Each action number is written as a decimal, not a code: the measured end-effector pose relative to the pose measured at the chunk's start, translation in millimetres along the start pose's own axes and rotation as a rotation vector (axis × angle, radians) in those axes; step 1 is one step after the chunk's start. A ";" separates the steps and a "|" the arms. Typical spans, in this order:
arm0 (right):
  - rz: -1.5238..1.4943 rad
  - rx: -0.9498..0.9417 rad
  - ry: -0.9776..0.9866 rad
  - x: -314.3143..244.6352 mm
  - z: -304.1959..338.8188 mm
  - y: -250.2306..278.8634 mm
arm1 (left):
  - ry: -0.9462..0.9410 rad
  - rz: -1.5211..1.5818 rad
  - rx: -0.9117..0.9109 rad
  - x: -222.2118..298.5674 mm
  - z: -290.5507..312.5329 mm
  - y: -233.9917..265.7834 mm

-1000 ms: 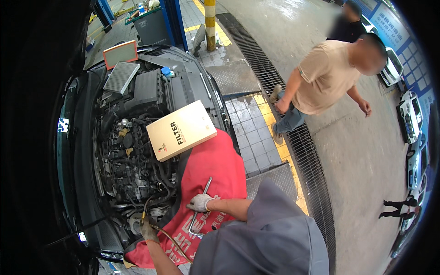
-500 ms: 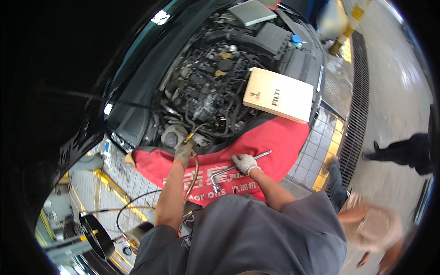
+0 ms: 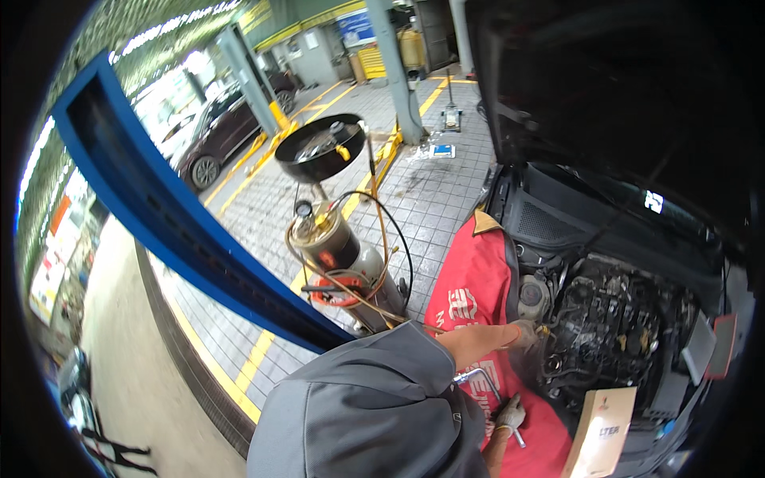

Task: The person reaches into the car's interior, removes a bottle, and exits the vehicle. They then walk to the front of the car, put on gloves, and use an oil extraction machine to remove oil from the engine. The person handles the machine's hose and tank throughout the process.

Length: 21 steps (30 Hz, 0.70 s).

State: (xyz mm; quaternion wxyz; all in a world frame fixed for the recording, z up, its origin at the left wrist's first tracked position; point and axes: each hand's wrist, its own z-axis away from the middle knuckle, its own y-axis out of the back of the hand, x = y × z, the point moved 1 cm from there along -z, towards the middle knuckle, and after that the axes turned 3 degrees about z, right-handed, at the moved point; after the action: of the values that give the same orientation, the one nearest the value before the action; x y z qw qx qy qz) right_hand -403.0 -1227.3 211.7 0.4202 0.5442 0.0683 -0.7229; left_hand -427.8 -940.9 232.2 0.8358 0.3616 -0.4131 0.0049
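Observation:
My left hand (image 3: 522, 338), in a light work glove, is closed around the brass-coloured valve (image 3: 543, 331) of a hose at the edge of the engine bay. A thin tube runs from it toward the dark engine (image 3: 610, 315). My right hand (image 3: 511, 413), gloved too, is closed on a bent metal socket wrench (image 3: 483, 374) lying across the red fender cover (image 3: 458, 291). The wrench's bent end sits near my left forearm, and its straight end sticks out past my right hand. The left fingertips are too small to make out clearly.
A cardboard filter box (image 3: 604, 434) rests on the car's front. Left of the car stands a wheeled fluid tank (image 3: 328, 243) with hoses and a black drain pan (image 3: 299, 169). A blue lift post (image 3: 199, 247) slants close by. A dark car (image 3: 227, 131) is parked behind.
The view has swung left, bringing the fluid tank and lift post into full sight and the engine to the right side. Both hands keep their places on the valve and the wrench.

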 end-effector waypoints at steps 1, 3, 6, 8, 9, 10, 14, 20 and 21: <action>-0.043 -0.038 -0.097 0.1 -1.7 -0.2 | 0.052 0.136 0.022 1.6 1.8 -1.4; -0.062 -0.084 -0.124 2.0 -3.4 0.9 | 0.056 0.052 0.121 3.8 5.2 -8.5; -0.080 -0.125 -0.149 6.3 -10.1 -0.9 | 0.139 -0.006 0.123 2.8 -0.3 -23.8; -0.065 -0.155 -0.134 8.2 -14.6 -1.9 | 0.190 0.009 0.177 0.8 -5.7 -31.8; -0.037 -0.158 -0.140 8.2 -17.1 -2.5 | 0.129 -0.200 0.104 2.8 -10.3 -32.9; -0.014 -0.184 -0.137 7.4 -19.6 -1.8 | 0.151 -0.180 0.155 2.7 -10.6 -33.4; 0.071 -0.262 -0.122 -8.0 -37.8 4.4 | 0.183 -0.059 0.327 17.6 -0.7 -22.8; 0.021 -0.269 0.036 -59.1 -84.6 13.1 | 0.222 -0.078 0.344 46.5 31.3 4.6; 0.107 -0.227 0.092 -70.3 -95.4 8.7 | 0.138 -0.038 0.367 47.7 37.7 7.7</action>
State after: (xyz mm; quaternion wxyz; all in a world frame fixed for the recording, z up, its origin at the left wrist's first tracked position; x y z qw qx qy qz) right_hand -323.6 -1142.3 236.2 0.5134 0.5285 0.1400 -0.6614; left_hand -424.6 -972.0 284.9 0.7822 0.5144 -0.3400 0.0890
